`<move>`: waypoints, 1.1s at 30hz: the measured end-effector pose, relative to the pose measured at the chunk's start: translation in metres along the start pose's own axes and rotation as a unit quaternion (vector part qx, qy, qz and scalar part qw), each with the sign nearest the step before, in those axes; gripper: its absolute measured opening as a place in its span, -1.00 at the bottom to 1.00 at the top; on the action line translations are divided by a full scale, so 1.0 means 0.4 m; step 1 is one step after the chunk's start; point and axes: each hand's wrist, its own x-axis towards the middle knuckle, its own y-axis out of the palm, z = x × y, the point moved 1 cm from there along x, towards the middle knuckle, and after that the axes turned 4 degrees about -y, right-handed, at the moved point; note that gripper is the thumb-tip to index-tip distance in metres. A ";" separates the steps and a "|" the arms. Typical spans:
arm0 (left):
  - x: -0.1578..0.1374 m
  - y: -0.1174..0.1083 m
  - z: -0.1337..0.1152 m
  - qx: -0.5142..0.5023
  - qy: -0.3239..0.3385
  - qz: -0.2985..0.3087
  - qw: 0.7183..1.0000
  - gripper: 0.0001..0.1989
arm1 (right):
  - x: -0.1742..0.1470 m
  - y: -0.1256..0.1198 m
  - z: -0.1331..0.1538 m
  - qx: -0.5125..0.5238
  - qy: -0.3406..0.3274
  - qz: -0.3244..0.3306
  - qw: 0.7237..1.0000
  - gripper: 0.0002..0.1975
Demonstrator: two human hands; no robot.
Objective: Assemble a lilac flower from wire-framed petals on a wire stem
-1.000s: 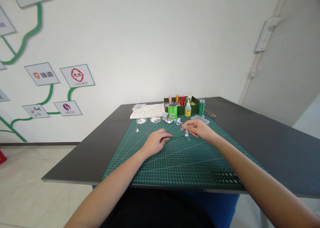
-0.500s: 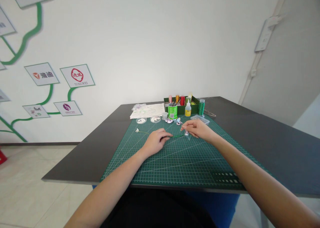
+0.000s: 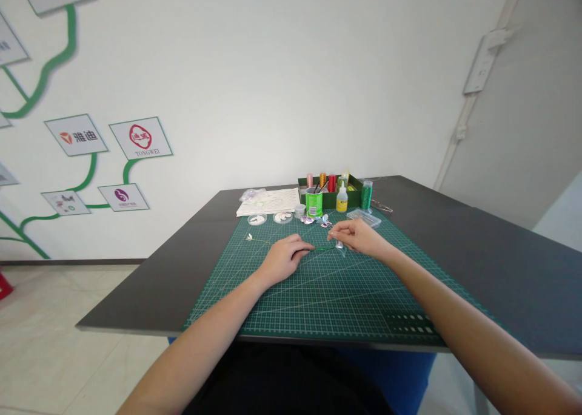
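Observation:
My left hand (image 3: pixel 285 256) pinches a thin green stem (image 3: pixel 324 248) between thumb and fingers, low over the green cutting mat (image 3: pixel 291 306). At the stem's right end sits a small shiny whitish piece (image 3: pixel 339 244), with a clear scrap (image 3: pixel 342 253) beside it. Just above that end my right hand (image 3: pixel 357 235) has its fingertips pinched together; what lies between them is too small to make out. To the left of my left hand, a small white flower (image 3: pixel 250 237) on a thin stalk lies on the mat.
Behind the hands stand a green can (image 3: pixel 313 202), a glue bottle (image 3: pixel 342 198), a green thread spool (image 3: pixel 366 195) and a dark green box (image 3: pixel 357 198) with more spools. Two shallow dishes (image 3: pixel 257 219), white sheets (image 3: pixel 273 202), a clear case (image 3: pixel 366 218) and scissors (image 3: pixel 382 206) lie around them.
My right hand has shifted slightly left and down, its fingertips now closer to the shiny piece at the stem's end. My left hand has stayed in place on the stem.

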 end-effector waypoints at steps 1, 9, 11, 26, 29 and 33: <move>0.000 0.000 -0.001 0.003 0.002 0.000 1.000 -0.74 | 0.000 0.001 0.000 0.000 -0.001 -0.002 1.000 -0.59; 0.002 -0.005 -0.008 0.002 -0.005 0.002 1.000 -0.75 | 0.001 0.000 -0.008 -0.033 -0.010 -0.006 0.999 -0.57; 0.002 -0.005 -0.010 -0.002 -0.005 0.001 1.000 -0.75 | 0.002 -0.001 -0.012 -0.041 -0.012 -0.011 0.999 -0.57; 0.000 -0.002 -0.003 -0.009 -0.004 0.004 1.000 -0.75 | 0.001 -0.008 -0.002 -0.014 -0.030 -0.066 0.997 -0.53; 0.000 0.000 -0.001 -0.016 -0.003 0.008 1.000 -0.75 | 0.002 -0.012 0.002 -0.005 -0.045 -0.086 0.995 -0.53; 0.000 0.000 -0.002 -0.022 0.001 0.016 1.000 -0.75 | 0.002 -0.014 0.006 -0.002 -0.048 -0.094 0.994 -0.53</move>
